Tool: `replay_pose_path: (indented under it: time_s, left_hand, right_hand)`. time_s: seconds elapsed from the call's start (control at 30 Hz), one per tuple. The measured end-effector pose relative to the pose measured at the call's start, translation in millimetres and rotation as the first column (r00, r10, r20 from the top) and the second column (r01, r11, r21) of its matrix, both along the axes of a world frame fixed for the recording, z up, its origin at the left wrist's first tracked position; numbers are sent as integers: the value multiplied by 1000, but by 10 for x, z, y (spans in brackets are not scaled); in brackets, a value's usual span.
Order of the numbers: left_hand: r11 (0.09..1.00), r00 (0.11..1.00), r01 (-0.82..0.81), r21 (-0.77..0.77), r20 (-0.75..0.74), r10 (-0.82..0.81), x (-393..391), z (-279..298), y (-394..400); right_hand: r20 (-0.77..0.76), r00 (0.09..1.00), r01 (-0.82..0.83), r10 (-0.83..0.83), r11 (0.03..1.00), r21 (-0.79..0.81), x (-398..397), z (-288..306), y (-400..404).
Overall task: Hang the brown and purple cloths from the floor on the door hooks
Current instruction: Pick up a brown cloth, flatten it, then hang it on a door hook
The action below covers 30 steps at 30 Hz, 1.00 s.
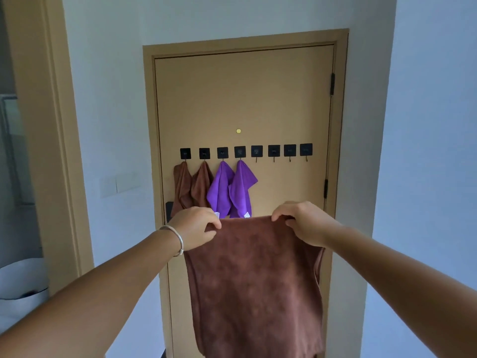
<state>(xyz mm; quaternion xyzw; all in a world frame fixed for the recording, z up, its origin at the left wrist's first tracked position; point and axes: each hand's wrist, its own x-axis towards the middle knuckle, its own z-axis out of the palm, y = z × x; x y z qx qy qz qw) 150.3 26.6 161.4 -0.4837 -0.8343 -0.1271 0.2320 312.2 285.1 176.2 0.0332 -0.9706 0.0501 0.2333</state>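
A brown cloth [255, 285] hangs spread out in front of the tan door [242, 99], held up by its top edge. My left hand [195, 228] pinches the top left corner and my right hand [302, 223] grips the top right corner. Above them a row of several black square hooks [256, 151] runs across the door. The two leftmost hooks carry brown cloths [182, 187] [202, 184]. On the two hooks after those hang purple cloths [219, 189] [241, 187]. The hooks further right are bare.
White walls flank the door, with a light switch plate [120, 184] on the left wall. A tan door frame [62, 140] stands at far left, and a white round bin [24, 285] sits low beside it. Black hinges [332, 83] are on the door's right edge.
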Motion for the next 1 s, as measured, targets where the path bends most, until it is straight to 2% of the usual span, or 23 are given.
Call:
replay_pose_path:
  time_s: [0.17,0.4,0.57,0.73,1.0]
  left_hand:
    - [997,1000,-9,81,12,8,-604,79,470]
    - [995,995,84,-50,-41,-86,-1475,136,1102]
    - [990,990,133,-53,-46,-136,-2236,207,1582]
    - [976,976,215,-40,-37,-217,-3028,378,2048]
    - [963,963,269,-26,-21,-269,-3944,513,2533]
  right_hand:
    - [32,999,12,-11,1000,-17,-672,42,441]
    - [15,995,101,-101,995,27,-1568,87,947]
    - [-66,980,189,-186,981,37,-2259,126,1220]
    - [-195,936,282,-292,956,-79,-2977,256,1431]
    - [-155,923,337,-353,933,-125,-3846,391,1863]
